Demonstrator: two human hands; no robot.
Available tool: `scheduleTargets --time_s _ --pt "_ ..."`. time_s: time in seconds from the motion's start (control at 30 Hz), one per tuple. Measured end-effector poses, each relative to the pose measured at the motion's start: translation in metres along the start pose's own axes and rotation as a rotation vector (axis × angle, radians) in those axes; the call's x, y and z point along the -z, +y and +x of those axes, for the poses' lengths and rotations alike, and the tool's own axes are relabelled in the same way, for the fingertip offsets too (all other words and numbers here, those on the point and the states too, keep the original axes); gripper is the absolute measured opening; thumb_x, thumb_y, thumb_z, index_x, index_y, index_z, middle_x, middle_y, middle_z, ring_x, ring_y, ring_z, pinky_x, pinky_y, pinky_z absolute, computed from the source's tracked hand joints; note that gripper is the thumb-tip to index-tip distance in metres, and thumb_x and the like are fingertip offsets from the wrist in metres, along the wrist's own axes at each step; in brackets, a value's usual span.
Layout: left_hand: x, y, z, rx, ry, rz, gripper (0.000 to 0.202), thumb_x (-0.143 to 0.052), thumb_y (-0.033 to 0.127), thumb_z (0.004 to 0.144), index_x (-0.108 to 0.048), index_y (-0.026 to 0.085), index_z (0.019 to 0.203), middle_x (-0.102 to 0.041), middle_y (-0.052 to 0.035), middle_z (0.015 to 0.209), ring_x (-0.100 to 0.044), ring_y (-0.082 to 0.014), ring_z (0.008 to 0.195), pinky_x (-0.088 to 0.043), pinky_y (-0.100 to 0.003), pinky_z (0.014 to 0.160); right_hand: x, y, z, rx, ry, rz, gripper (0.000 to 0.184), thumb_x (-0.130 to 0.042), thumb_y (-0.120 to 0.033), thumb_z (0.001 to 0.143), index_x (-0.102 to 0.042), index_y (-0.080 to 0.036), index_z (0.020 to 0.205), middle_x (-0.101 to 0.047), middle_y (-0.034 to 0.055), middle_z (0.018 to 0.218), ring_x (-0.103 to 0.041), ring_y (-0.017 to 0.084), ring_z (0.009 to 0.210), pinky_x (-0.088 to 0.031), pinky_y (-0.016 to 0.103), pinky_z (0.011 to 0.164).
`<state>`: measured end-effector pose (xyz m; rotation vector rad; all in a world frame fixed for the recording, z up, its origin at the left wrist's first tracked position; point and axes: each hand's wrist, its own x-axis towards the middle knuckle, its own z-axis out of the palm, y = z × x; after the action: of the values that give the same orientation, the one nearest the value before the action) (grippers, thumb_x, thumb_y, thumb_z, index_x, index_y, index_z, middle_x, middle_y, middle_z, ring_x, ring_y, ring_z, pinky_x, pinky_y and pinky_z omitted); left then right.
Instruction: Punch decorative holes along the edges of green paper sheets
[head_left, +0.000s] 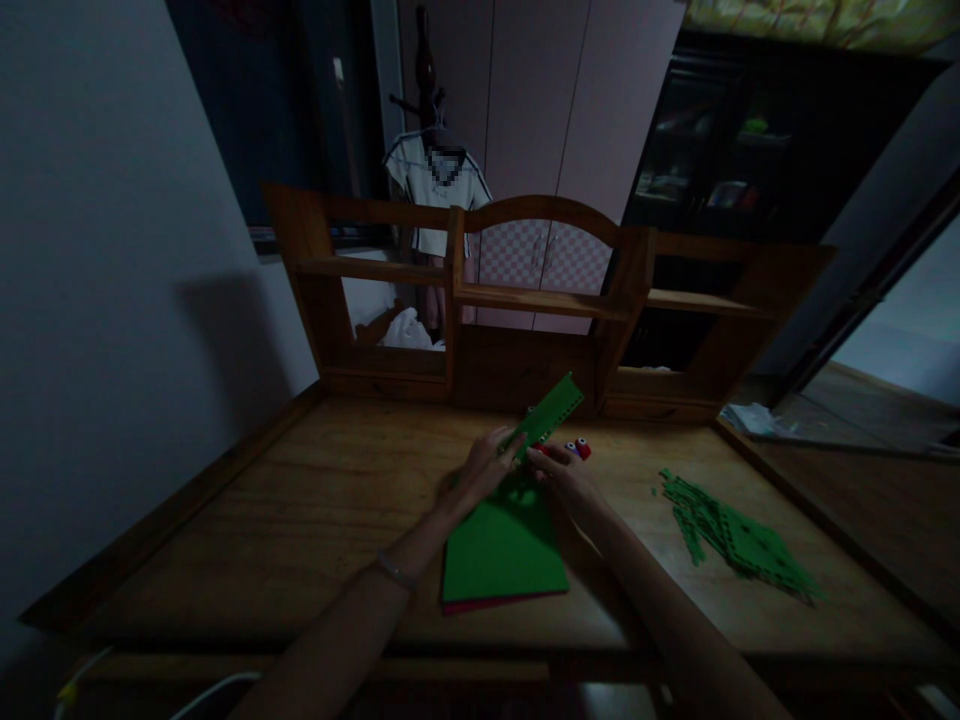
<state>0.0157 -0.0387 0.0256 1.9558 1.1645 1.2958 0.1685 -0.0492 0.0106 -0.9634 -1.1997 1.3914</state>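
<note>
Both my hands meet over the middle of a wooden desk (pixel 300 500). My left hand (pixel 480 470) and my right hand (pixel 559 470) each pinch the near end of a green perforated strip (pixel 551 413), which points up and away to the right. Under my hands lies a flat green sheet (pixel 501 550) with a red sheet edge (pixel 495 604) showing beneath it. Small red pieces (pixel 578 449) sit just beyond my right hand.
A pile of green perforated strips (pixel 731 535) lies on the desk's right side. A wooden shelf unit (pixel 525 300) stands along the desk's back edge. A wall is close on the left; a garment hangs on a coat stand (pixel 435 190) behind.
</note>
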Motion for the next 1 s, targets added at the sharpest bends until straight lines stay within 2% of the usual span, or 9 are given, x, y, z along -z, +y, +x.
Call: scheduleTargets --time_s 0.33,0.53,0.67,0.87,1.0 --pt "-0.006 -0.026 0.005 -0.128 -0.056 0.059 0.022 -0.046 0.03 0.08 -0.06 0.014 0.079 -0.058 -0.0038 0.08 -0.052 -0.0154 0.076 -0.039 -0.024 0.07 0.002 0.001 0.004 0.022 0.055 -0.037 0.031 -0.07 -0.042 0.059 -0.06 -0.02 0.079 -0.063 0.0023 0.075 -0.057 0.017 0.066 -0.042 0.027 0.058" --pt "-0.006 -0.029 0.005 -0.116 -0.036 -0.028 0.023 -0.053 0.028 0.073 -0.061 0.013 0.089 -0.06 -0.0051 0.087 -0.053 -0.0169 0.08 -0.04 -0.026 0.074 0.005 0.002 0.006 0.022 0.067 -0.038 0.034 -0.071 -0.042 0.058 -0.058 -0.019 0.079 -0.059 -0.0018 0.063 -0.05 0.01 0.05 -0.038 0.023 0.05" --pt "-0.008 -0.03 0.004 -0.054 -0.078 -0.189 0.027 -0.052 0.032 0.074 -0.062 0.013 0.091 -0.061 -0.0046 0.084 -0.054 -0.0173 0.079 -0.042 -0.026 0.072 0.008 0.0 0.005 0.01 0.064 -0.002 0.026 -0.068 -0.041 0.062 -0.058 -0.02 0.074 -0.058 -0.0022 0.063 -0.05 0.01 0.052 -0.038 0.022 0.05" --pt "-0.014 -0.036 0.002 0.125 -0.117 -0.452 0.042 -0.044 0.047 0.077 -0.061 0.009 0.08 -0.058 -0.0035 0.067 -0.052 -0.0132 0.062 -0.039 -0.021 0.053 0.008 -0.003 0.004 -0.025 0.064 -0.023 0.025 -0.066 -0.044 0.065 -0.059 -0.02 0.07 -0.058 -0.0009 0.064 -0.051 0.01 0.053 -0.037 0.022 0.049" --pt "-0.016 -0.033 0.002 0.251 -0.126 -0.483 0.047 -0.048 0.052 0.073 -0.062 0.008 0.081 -0.059 -0.0039 0.065 -0.052 -0.0128 0.057 -0.04 -0.021 0.05 0.007 -0.003 0.005 -0.036 0.056 0.025 0.028 -0.067 -0.044 0.064 -0.059 -0.018 0.071 -0.057 -0.0019 0.061 -0.049 0.009 0.05 -0.036 0.022 0.048"
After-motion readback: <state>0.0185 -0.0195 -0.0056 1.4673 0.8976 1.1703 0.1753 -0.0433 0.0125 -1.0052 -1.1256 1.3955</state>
